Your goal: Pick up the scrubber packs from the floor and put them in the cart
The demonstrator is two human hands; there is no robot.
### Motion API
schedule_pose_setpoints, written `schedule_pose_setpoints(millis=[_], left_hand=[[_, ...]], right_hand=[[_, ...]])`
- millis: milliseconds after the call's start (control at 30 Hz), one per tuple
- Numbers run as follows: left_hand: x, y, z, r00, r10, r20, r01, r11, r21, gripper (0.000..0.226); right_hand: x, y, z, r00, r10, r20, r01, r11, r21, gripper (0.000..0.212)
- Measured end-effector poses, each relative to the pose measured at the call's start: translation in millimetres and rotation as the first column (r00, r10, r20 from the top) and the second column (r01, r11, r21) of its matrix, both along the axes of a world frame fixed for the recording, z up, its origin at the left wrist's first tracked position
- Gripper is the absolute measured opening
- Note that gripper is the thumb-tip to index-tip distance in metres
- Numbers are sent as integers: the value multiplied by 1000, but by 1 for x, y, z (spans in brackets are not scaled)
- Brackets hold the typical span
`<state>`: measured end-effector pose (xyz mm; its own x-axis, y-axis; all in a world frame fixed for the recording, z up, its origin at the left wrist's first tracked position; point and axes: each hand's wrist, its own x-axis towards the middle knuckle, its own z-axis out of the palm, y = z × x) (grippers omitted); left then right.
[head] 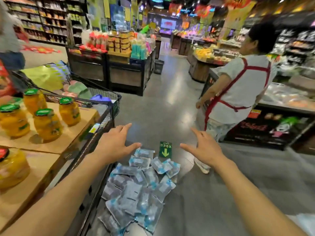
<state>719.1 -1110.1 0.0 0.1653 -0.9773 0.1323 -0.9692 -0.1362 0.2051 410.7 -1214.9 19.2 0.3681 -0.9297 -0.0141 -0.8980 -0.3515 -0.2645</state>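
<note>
Far to the left of our left hand we see flat brown cardboard cartons (51,133) carrying glass jars of yellow fruit with green lids (47,124), standing upright and apart from each other. Behind these, up and left of the hand, the black wire-mesh shopping cart (114,106) holds a yellow-green bag (44,77), pink and green soft packets (76,88) and a purple item (100,98) near its front rim.

Our left hand (114,145) is stretched forward with the palm down and the fingers spread wide, gripping nothing and touching nothing; it hangs just beside the cart's front corner. Below and between both hands, the heap of grey-and-blue plastic scrubber packs (138,186) lies on the shiny grey floor (213,193), overlapping one another and pressed against the cart's lower edge. Just past the heap, between the two hands, a green floor sticker with an arrow (165,149) is stuck down.

Our right hand (204,147) mirrors the left, fingers splayed, empty, above the floor. Up and right of it stands a person in a white shirt with red apron straps (242,89), beside a dark display counter (281,123).
</note>
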Motion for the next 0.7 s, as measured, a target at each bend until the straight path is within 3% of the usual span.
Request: schedule_pose_setpoints(millis=[100,267,433,567,700], left_hand=[[11,-33,-13,1000,-10,-14,11,1000,23,113],[19,-105,-40,995,-29,-93,34,998,60,103],[33,-186,-78,997,35,-74,-31,998,62,111],[45,-241,-140,1000,21,-21,-20,999,38,104],[53,-289,-248,997,-47,63,46,999,14,103]], right_hand=[[3,-31,-6,1000,-27,-13,27,1000,2,114],[2,-94,-29,996,-69,-55,70,997,13,110],[19,-171,-75,991,30,-131,-27,999,22,101],[56,-226,-141,985,88,-145,-84,996,34,101],[93,-268,-254,989,112,-96,-106,992,64,102]])
